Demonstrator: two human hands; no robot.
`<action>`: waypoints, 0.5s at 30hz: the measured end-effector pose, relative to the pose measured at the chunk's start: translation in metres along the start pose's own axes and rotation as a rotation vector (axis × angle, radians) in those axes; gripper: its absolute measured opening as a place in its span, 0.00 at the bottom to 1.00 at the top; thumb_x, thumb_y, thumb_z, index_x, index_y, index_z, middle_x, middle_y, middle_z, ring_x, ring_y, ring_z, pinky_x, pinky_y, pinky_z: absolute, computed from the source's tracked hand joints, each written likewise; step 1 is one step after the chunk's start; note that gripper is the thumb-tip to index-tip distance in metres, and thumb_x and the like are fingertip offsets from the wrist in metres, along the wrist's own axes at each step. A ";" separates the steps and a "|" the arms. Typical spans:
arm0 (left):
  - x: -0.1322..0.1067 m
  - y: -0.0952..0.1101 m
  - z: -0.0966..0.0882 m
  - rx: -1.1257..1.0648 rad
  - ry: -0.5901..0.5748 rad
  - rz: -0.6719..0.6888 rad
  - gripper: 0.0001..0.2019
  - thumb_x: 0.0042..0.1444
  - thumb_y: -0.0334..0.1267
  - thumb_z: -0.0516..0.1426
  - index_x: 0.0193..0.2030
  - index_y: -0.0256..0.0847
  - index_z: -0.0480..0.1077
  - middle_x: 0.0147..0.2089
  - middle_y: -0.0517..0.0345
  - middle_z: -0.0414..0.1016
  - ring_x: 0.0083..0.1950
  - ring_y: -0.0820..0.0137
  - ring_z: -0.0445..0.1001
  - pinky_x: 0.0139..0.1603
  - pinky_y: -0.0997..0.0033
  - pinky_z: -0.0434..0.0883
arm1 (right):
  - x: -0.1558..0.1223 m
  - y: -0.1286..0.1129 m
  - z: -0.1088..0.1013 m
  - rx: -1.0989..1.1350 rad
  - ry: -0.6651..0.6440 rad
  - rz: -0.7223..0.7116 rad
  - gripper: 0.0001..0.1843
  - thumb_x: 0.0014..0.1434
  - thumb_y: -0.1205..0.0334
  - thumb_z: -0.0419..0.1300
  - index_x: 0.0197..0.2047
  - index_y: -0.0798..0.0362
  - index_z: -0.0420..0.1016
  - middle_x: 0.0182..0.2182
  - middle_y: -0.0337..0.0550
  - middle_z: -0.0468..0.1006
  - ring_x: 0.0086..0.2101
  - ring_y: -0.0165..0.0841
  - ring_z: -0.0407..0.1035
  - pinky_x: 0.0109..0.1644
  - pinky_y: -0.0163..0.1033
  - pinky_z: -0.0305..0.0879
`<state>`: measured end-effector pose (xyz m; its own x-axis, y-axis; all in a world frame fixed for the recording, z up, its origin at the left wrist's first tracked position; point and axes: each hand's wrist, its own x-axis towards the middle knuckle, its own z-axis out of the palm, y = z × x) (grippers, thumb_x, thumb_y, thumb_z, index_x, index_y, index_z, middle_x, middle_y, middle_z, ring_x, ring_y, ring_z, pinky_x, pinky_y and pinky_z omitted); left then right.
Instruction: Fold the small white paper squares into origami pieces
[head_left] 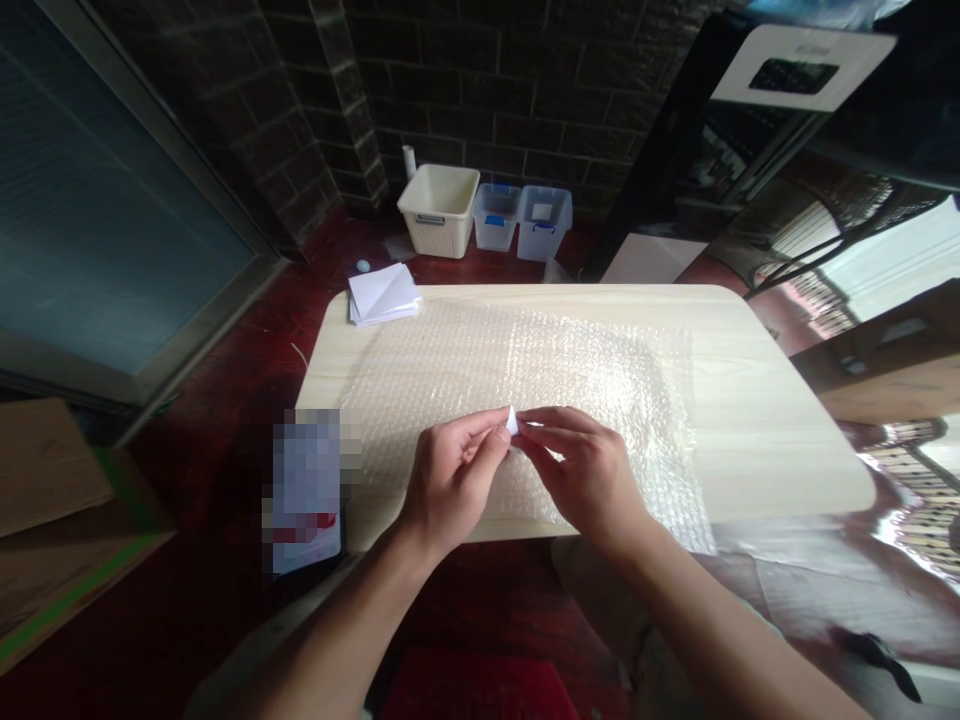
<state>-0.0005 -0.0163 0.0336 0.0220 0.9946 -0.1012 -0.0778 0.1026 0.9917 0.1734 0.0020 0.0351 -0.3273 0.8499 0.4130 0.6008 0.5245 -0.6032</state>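
Observation:
My left hand (450, 475) and my right hand (581, 470) meet over the near middle of a pale wooden table (757, 400). Both pinch a small folded piece of white paper (512, 421) between thumbs and fingertips. Only a small white corner of it shows above the fingers. Under the hands lies a sheet of clear bubble wrap (525, 370) spread across the table top. A stack of white paper sheets (382, 294) rests on the table's far left corner, well away from both hands.
A blurred-out flat object (306, 490) sits at the table's near left edge. On the red floor beyond stand a cream basket (439, 210) and two clear plastic bins (523, 218) against a dark brick wall. Cardboard (52, 510) lies at left.

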 end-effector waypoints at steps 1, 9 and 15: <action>0.000 0.000 0.000 -0.016 -0.011 -0.002 0.15 0.62 0.46 0.64 0.51 0.43 0.85 0.42 0.52 0.86 0.47 0.54 0.83 0.47 0.60 0.80 | 0.000 0.000 0.000 -0.005 -0.008 -0.005 0.11 0.70 0.67 0.63 0.42 0.47 0.89 0.43 0.46 0.88 0.39 0.41 0.82 0.42 0.46 0.79; 0.011 -0.001 -0.005 -0.358 0.014 -0.239 0.21 0.59 0.48 0.64 0.50 0.32 0.83 0.40 0.44 0.85 0.42 0.56 0.84 0.47 0.54 0.81 | 0.001 -0.002 0.001 0.051 -0.013 0.027 0.10 0.69 0.66 0.64 0.43 0.48 0.89 0.42 0.46 0.88 0.39 0.42 0.81 0.42 0.47 0.78; 0.024 -0.010 -0.007 -0.320 0.016 -0.259 0.12 0.57 0.41 0.66 0.44 0.36 0.83 0.46 0.47 0.85 0.47 0.63 0.80 0.48 0.67 0.73 | 0.002 0.001 -0.009 0.539 0.030 0.326 0.03 0.62 0.59 0.74 0.40 0.43 0.91 0.38 0.44 0.84 0.38 0.38 0.77 0.39 0.43 0.72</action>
<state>-0.0066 0.0065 0.0204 0.0665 0.9351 -0.3482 -0.3780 0.3465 0.8585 0.1798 0.0039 0.0414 -0.1636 0.9727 0.1644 0.2120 0.1975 -0.9571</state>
